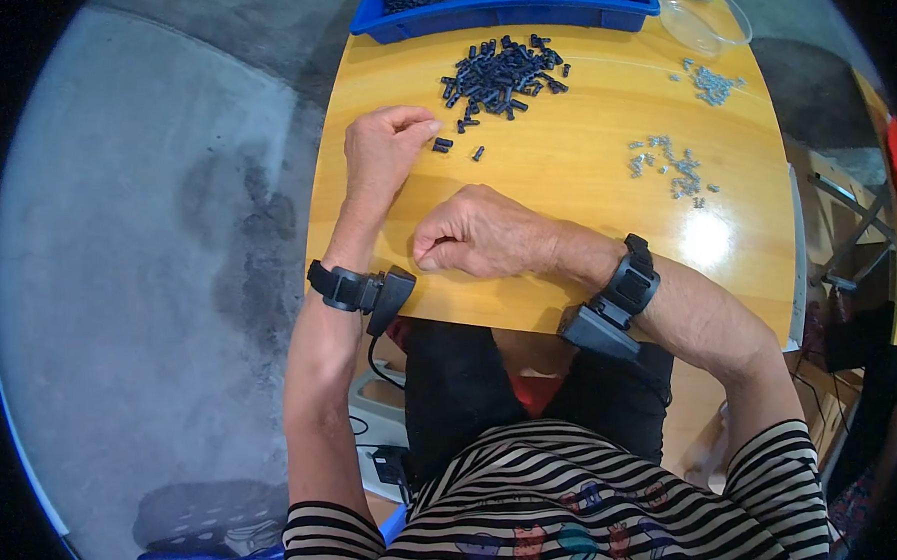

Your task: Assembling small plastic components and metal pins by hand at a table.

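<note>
- Left hand (385, 148), upper centre-left, and right hand (482, 233), centre: fingers curled; I cannot tell if they grip anything
- Small black cylindrical parts (500, 76) lie upper centre on the yellow wooden desk (564, 180); a careless knuckle could scatter the loose ones

Blue tray (505, 19) cropped @ top; R hand's (478, 233) palm hidden.

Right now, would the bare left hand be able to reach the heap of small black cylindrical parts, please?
Probably yes: the left hand is close beside the heap, with only yellow tabletop between.
</note>
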{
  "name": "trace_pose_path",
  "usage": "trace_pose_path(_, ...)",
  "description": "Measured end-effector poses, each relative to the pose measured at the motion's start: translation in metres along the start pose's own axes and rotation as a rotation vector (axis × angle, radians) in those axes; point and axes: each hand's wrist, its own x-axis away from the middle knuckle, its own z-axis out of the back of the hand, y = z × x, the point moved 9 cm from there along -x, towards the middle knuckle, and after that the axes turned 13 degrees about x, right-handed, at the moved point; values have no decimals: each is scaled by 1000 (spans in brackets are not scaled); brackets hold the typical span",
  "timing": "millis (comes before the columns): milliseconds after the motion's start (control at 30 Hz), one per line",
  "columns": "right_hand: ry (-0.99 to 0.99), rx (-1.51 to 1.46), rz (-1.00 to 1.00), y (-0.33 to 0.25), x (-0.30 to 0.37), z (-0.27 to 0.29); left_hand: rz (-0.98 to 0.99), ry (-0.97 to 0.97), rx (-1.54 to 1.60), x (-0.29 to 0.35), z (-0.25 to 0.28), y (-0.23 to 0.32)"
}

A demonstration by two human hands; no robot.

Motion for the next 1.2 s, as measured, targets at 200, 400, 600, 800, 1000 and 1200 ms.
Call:
trace_pose_path(200, 23, 14, 28, -5, 2, 3, 33, 54, 61, 6, 14, -7)
trace_pose_path(400, 28, 86, 40, -4, 6, 3, 230, 142, 398, 67, 21, -9)
trace_pose_path(600, 62, 93, -15, -7, 20, 13, 120, 216, 431, 121, 17, 10)
trace_pose_path(800, 181, 172, -16, -33, 51, 32, 25, 252, 365, 132, 19, 16)
trace_pose_path(1000, 389, 493, -88, -39, 120, 63, -40, 169, 233, 149, 4, 33)
trace_pose_path(1200, 521, 520, -343, -22, 168, 101, -90, 217, 300, 148, 7, 33)
